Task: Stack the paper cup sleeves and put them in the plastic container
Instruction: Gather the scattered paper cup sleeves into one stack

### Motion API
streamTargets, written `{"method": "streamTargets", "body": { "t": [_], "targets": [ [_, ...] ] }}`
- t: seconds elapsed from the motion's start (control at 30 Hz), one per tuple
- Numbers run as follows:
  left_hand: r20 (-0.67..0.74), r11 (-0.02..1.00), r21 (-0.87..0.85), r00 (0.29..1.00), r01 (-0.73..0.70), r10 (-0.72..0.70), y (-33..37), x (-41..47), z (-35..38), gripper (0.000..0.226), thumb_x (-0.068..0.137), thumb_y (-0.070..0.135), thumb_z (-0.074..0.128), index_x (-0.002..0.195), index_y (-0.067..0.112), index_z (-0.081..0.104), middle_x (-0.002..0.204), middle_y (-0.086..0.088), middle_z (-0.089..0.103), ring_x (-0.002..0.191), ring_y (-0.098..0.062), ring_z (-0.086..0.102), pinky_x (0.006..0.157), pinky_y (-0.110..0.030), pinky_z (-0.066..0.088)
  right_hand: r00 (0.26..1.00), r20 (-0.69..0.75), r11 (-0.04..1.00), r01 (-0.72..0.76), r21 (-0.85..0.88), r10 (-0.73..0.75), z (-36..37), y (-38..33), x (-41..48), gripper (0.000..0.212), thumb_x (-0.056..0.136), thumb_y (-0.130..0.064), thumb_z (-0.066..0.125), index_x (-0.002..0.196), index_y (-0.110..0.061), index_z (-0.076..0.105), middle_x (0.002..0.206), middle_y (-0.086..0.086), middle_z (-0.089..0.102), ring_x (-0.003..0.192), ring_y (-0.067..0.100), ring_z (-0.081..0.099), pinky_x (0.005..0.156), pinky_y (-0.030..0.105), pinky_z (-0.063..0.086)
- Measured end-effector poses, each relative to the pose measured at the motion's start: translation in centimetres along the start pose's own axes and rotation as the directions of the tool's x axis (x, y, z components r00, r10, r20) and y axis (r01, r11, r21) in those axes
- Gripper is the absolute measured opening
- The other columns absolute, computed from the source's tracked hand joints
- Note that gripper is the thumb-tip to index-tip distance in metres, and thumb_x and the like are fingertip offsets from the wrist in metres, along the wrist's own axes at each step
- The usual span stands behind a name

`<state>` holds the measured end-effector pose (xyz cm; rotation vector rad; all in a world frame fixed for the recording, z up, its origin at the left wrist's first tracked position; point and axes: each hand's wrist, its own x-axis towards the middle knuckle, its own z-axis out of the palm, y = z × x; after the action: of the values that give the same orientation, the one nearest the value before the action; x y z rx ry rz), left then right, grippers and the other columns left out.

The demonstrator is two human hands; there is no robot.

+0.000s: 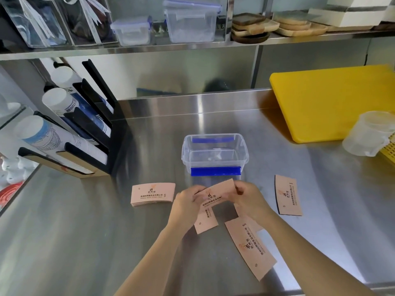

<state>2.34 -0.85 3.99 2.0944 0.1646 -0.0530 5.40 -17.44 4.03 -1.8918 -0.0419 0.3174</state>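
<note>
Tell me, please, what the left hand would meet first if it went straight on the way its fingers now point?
The left hand points up and right, already gripping the sleeve it shares with the right hand. Beyond that, probably the container and its blue latch, though depth is unclear.

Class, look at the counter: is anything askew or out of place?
Yes. Loose sleeves lie scattered at odd angles, unlike the neat stack. The plastic container holds none yet. Both hands hold one sleeve.
</note>
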Motion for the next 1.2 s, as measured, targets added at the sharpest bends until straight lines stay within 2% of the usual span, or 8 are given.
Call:
{"method": "streamTargets", "body": {
  "t": [0.23,0.33,0.5,0.7,0.87,0.97,1.07,1.2],
  "targets": [
    [-0.046,0.987,0.159,0.999,-0.012,0.019,-0.6,-0.4,1.5,0.03,0.093,0.011,0.044,0.115,0.019,0.063,0.112,-0.007,0.069,0.099,-0.025,0.062,0.08,-0.035,0.051,0.962,0.047,0.717,-0.167,-0.676,0.268,-1.6,2.4,-1.5,0.063,0.058,-0.053,0.075,0.105,-0.022,0.049,0.102,-0.005,0.051,0.088,0.015,0.055,0.074,0.027,0.048],
    [-0.068,0.98,0.2,0.998,0.019,-0.006,-0.8,-0.4,1.7,0.029,0.094,0.013,0.043,0.113,0.021,0.064,0.111,-0.006,0.07,0.096,-0.026,0.063,0.076,-0.036,0.052,0.945,0.014,0.574,-0.187,-0.797,0.328,-1.6,1.9,-2.5,0.087,0.05,-0.064,0.073,0.117,-0.017,0.042,0.112,0.002,0.051,0.106,0.022,0.053,0.088,0.035,0.039],
    [-0.059,0.982,0.178,0.997,0.056,-0.046,-0.9,-0.6,2.2,0.025,0.093,0.015,0.045,0.107,0.021,0.065,0.109,-0.007,0.071,0.096,-0.026,0.065,0.076,-0.038,0.054,0.922,0.045,0.446,-0.143,-0.884,0.385,-0.9,1.6,-3.6,0.079,0.063,-0.048,0.077,0.12,-0.009,0.04,0.116,0.008,0.057,0.107,0.028,0.057,0.086,0.036,0.044],
    [-0.048,0.982,0.171,0.996,0.086,-0.078,-1.0,-0.6,2.2,0.025,0.093,0.016,0.045,0.109,0.02,0.065,0.11,-0.007,0.07,0.094,-0.025,0.063,0.066,-0.028,0.044,0.908,0.124,0.743,-0.242,-0.624,0.4,-1.4,2.4,-3.0,0.026,0.072,-0.023,0.075,0.084,-0.015,0.054,0.092,0.003,0.067,0.075,0.017,0.064,0.056,0.023,0.046],
    [-0.045,0.991,0.084,0.994,0.102,-0.098,-1.1,-0.5,1.9,0.025,0.092,0.015,0.047,0.109,0.018,0.065,0.109,-0.007,0.07,0.094,-0.025,0.062,0.073,-0.029,0.045,0.947,0.057,0.949,-0.315,-0.027,0.316,-2.2,2.0,-2.9,0.032,0.081,-0.01,0.068,0.059,-0.013,0.044,0.054,0.001,0.056,0.036,0.011,0.045,0.036,0.022,0.033],
    [-0.05,0.993,0.027,0.992,0.114,-0.112,-0.9,-0.5,1.7,0.029,0.092,0.011,0.045,0.113,0.015,0.065,0.111,-0.006,0.069,0.099,-0.025,0.061,0.076,-0.029,0.043,0.94,0.031,0.884,-0.329,0.33,0.339,-2.2,1.8,-2.9,0.001,0.084,-0.002,0.061,0.084,-0.002,0.062,0.075,0.013,0.069,0.045,0.012,0.063,0.039,0.023,0.05],
    [-0.043,0.992,-0.037,0.992,0.119,-0.12,-0.7,-0.6,1.7,0.028,0.093,0.01,0.043,0.11,0.014,0.065,0.109,-0.008,0.069,0.097,-0.024,0.062,0.073,-0.028,0.044,0.909,0.041,0.761,-0.371,0.532,0.414,-1.3,2.2,-2.8,0.01,0.082,0.005,0.06,0.074,0.0,0.059,0.089,0.02,0.071,0.06,0.022,0.071,0.054,0.028,0.06],
    [-0.003,0.988,-0.084,0.992,0.126,-0.127,-0.3,-0.8,1.8,0.016,0.089,0.014,0.053,0.091,0.026,0.064,0.103,-0.008,0.07,0.093,-0.027,0.065,0.079,-0.044,0.052,0.891,0.08,0.539,-0.34,0.771,0.447,0.5,2.4,-3.0,0.017,0.085,0.015,0.049,0.072,0.005,0.052,0.09,0.019,0.066,0.075,0.029,0.068,0.05,0.026,0.06]
  ]
}}
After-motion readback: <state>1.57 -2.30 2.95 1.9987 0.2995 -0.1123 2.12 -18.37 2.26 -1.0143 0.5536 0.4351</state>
